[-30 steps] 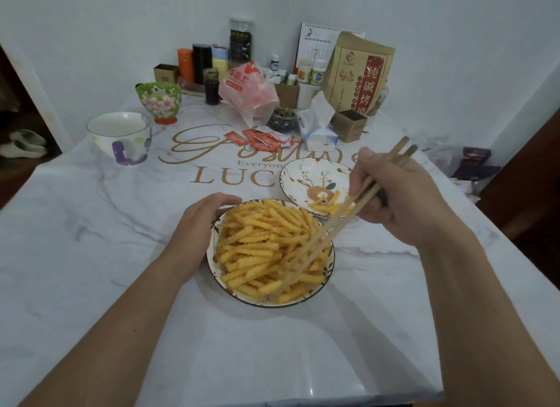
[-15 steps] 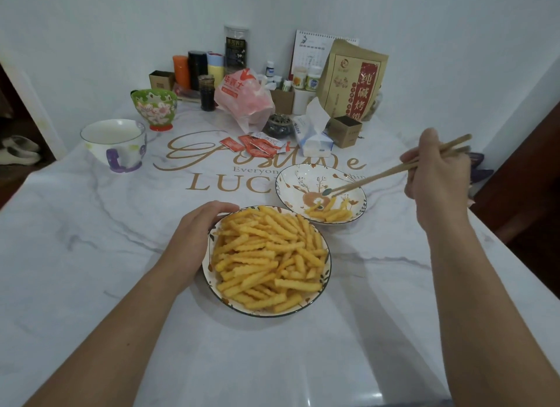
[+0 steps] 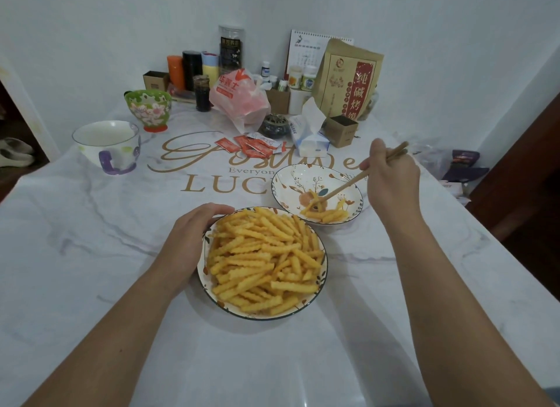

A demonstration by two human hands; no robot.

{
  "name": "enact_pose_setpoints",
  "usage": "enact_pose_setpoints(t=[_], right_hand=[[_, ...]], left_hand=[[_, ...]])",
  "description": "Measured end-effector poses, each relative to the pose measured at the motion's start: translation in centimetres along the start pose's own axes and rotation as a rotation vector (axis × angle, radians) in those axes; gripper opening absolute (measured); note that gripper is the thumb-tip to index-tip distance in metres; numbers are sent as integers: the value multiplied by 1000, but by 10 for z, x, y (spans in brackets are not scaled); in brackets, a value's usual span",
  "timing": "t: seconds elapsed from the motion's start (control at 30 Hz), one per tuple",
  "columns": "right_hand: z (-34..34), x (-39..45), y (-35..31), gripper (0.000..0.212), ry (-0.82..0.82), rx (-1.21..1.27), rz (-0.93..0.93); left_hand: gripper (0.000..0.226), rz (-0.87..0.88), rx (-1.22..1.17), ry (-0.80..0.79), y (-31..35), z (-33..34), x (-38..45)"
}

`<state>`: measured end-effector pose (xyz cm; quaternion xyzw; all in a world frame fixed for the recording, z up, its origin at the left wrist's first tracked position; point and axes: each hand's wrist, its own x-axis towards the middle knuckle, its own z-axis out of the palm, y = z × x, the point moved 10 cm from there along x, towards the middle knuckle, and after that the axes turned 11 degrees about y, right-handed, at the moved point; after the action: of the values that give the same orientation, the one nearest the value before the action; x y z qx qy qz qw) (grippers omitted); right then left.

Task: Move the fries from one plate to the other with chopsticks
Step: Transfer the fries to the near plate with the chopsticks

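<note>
1 fry (image 3: 315, 201) pinched at chopsticks' (image 3: 348, 186) tips, below right hand's (image 3: 391, 176) grip.

Dim cool indoor light, soft shadows (edges warped), slight blur

Clutter (image 3: 242, 97) behind; bare near table (image 3: 272, 361).

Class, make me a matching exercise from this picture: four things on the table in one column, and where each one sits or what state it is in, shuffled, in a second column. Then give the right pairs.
Things
1. near plate
2. far plate
3. chopsticks
4. white mug with purple handle

States
A. held in the right hand, tips over a few fries
B. heaped with crinkle-cut fries
C. steadied at its rim by the left hand? No: stands alone at far left
D. holds only a few fries

Pairs: 1-B, 2-D, 3-A, 4-C
</note>
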<state>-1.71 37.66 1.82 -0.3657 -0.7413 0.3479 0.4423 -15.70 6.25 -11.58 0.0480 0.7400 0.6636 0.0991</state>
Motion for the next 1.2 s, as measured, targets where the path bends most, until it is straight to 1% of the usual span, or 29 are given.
enact_pose_setpoints(t=[0.17, 0.23, 0.3, 0.33, 0.37, 0.43, 0.5, 0.57, 0.6, 0.67, 0.8, 0.83, 0.9, 0.97, 1.03, 1.13, 1.17, 1.2], right_hand=[[-9, 1, 11, 54, 112, 47, 39], [-19, 2, 13, 52, 182, 148, 55], [-27, 6, 16, 53, 207, 330, 120], [-26, 9, 18, 56, 166, 463, 182], [-21, 11, 18, 57, 74, 597, 243], [-6, 8, 8, 56, -213, 759, 292], [4, -8, -9, 56, -505, 762, 239], [12, -28, -21, 55, -716, 695, 163], [16, -37, -25, 55, -778, 665, 136], [22, -54, -33, 53, -851, 625, 103], [27, -73, -48, 49, -895, 527, 6], [24, -71, -51, 47, -876, 537, -7], [15, -57, -50, 46, -787, 607, 32], [1, -36, -42, 48, -642, 663, 97], [-14, -14, -29, 48, -433, 668, 141], [-38, 8, -2, 49, -69, 501, 148], [-41, 10, 5, 50, 5, 427, 136], [-42, 11, 10, 50, 44, 364, 122]], left_hand=[[34, 3, -7, 4, 2, 0, 0], [34, -15, -21, 8, 1, 0, -1], [34, -23, -24, 10, 1, 0, -1], [34, -24, -22, 9, 1, 0, -1], [34, -26, -23, 8, 1, 0, -1], [35, -33, -29, 8, 1, 0, -1], [35, -31, -32, 8, 2, 1, -2], [35, -30, -32, 7, 2, 1, -2], [35, -32, -32, 8, 2, 1, -2], [34, -37, -27, 13, 2, 0, -3], [34, -38, -25, 15, 1, -1, -4], [34, -38, -28, 14, 1, -1, -4], [34, -39, -27, 11, 1, -1, -4], [34, -43, -26, 11, -1, -1, -3], [34, -49, -32, 11, -1, -1, -3], [34, -50, -31, 8, 0, 0, -3], [34, -51, -34, 10, 0, 0, -3], [33, -53, -35, 12, 0, 0, -3]])
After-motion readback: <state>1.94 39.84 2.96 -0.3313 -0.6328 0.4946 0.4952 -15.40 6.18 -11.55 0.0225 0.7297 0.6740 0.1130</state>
